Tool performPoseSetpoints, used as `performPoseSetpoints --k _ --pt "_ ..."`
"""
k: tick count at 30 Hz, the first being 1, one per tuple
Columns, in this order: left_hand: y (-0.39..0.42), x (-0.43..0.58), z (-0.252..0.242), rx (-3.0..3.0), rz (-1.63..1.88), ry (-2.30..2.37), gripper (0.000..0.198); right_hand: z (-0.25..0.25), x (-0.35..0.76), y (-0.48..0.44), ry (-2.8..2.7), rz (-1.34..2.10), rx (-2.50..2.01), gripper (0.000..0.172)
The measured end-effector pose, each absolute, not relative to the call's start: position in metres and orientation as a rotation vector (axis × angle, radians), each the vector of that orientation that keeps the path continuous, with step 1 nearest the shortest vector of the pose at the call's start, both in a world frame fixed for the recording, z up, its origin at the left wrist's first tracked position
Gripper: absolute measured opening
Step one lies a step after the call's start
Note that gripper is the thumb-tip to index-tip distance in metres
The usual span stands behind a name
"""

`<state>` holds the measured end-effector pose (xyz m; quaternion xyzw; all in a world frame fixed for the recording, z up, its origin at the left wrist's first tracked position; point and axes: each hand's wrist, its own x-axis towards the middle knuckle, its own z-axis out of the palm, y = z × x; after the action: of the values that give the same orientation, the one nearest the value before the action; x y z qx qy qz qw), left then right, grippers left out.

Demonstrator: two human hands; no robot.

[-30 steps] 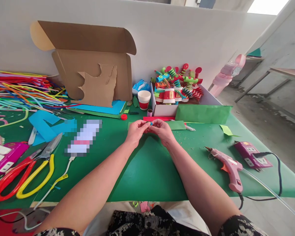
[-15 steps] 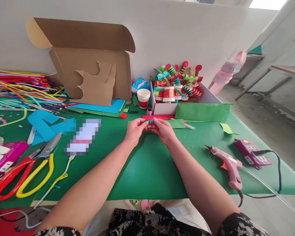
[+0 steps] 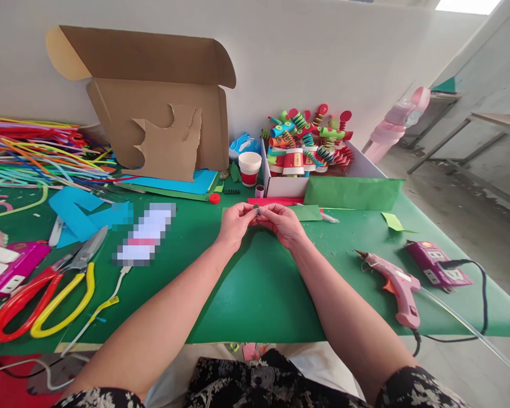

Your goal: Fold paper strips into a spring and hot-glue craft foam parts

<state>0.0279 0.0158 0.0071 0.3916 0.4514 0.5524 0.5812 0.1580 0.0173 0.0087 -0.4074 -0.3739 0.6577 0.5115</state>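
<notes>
My left hand (image 3: 234, 225) and my right hand (image 3: 284, 224) meet over the middle of the green table. Between their fingertips is a small folded paper piece (image 3: 259, 212), green and blue, mostly covered by the fingers. Both hands pinch it with thumb and forefinger. Just beyond them lie a red paper strip (image 3: 270, 201) and a green paper strip (image 3: 306, 213). A dark pleated paper spring (image 3: 232, 191) and a red cap-like disc (image 3: 215, 199) rest behind my left hand.
A white box (image 3: 285, 187) of paper-cup figures stands behind, beside stacked paper cups (image 3: 250, 164). To the right lie a pink glue gun (image 3: 397, 283) and a purple power strip (image 3: 437, 266). Scissors (image 3: 68, 289), blue paper (image 3: 74, 215) and pipe cleaners (image 3: 38, 156) occupy the left.
My right fingers have shifted and closed further over the folded paper piece, so less blue shows. My left hand keeps its pinch. The whole view has moved slightly.
</notes>
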Motion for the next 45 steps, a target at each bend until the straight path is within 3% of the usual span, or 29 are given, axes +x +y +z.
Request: performPoseSetpoints --k 21,45 --pt "0.015 0.029 0.006 0.892 1.23 1.03 0.017 -0.001 0.153 0.021 -1.104 1.284 -1.075 0.028" --pt "0.017 0.027 0.003 0.871 1.248 1.055 0.021 -0.006 0.153 0.02 -1.207 1.256 -1.094 0.029"
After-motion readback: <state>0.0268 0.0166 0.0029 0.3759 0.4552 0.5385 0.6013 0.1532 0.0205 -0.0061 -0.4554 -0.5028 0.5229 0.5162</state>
